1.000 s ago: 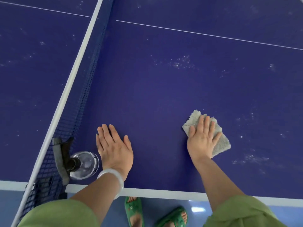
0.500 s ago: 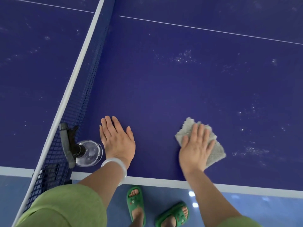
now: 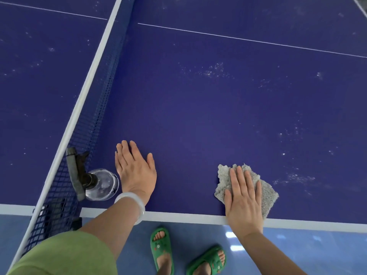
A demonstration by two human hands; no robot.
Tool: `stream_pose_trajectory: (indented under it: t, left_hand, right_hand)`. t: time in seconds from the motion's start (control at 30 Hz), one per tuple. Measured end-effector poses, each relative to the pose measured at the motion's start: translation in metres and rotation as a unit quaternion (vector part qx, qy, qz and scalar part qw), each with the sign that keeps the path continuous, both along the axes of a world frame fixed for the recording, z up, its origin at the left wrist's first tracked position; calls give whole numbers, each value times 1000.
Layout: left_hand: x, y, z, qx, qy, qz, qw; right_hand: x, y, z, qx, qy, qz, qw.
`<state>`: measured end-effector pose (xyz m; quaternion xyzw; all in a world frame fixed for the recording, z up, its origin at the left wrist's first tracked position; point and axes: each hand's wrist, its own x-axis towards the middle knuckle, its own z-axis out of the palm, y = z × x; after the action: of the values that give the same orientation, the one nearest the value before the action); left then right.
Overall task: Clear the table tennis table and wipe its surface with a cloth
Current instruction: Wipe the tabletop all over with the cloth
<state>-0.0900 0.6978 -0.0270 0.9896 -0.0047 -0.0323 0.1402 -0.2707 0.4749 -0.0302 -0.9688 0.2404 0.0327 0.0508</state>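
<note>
Blue table (image 3: 198, 116); grey cloth (image 3: 267, 192) diagonal to near edge under flat-fingered right hand (image 3: 243, 203).

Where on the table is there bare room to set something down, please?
Free: between the left hand and the cloth under the right hand, and beyond them to the white line. Crowded: beside the net, where the spray bottle stands.

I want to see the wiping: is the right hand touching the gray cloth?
Touching. The head view shows the right hand flat on the gray cloth, its fingers pressing it down.
</note>
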Motion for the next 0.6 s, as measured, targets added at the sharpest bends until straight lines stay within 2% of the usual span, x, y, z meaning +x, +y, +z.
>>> stream_pose_trajectory:
  t: [0.07,0.17,0.23,0.3,0.37,0.43,0.5,0.57,0.6]
  left_hand:
    - [1,3,2,-29,0,7,1000]
    - [-2,-3,11,-128,-1,18,992]
    - [-12,-26,19,-166,-19,-55,984]
    - [-25,-63,23,-163,-22,-155,974]
    - [-37,-103,24,-129,2,-212,969]
    - [-45,-130,16,-48,23,-229,972]
    - [-51,-141,5,41,7,-242,969]
    - [-54,-142,-1,88,-17,-250,964]
    - [-54,-142,-3,95,-22,-251,963]
  right_hand:
    - [0,1,-1,0,2,-3,1000]
    - [-1,1,1,-3,8,3,1000]
    - [0,3,3,0,1,4,1000]
    - [1,3,4,7,-7,2,1000]
    - [-1,-2,4,13,-5,39,999]
    - [-12,-18,1,6,-2,135,991]
    - [-27,-49,2,-8,2,202,979]
    - [-43,-87,3,-23,4,174,984]
    - [-51,-104,4,-19,3,117,993]
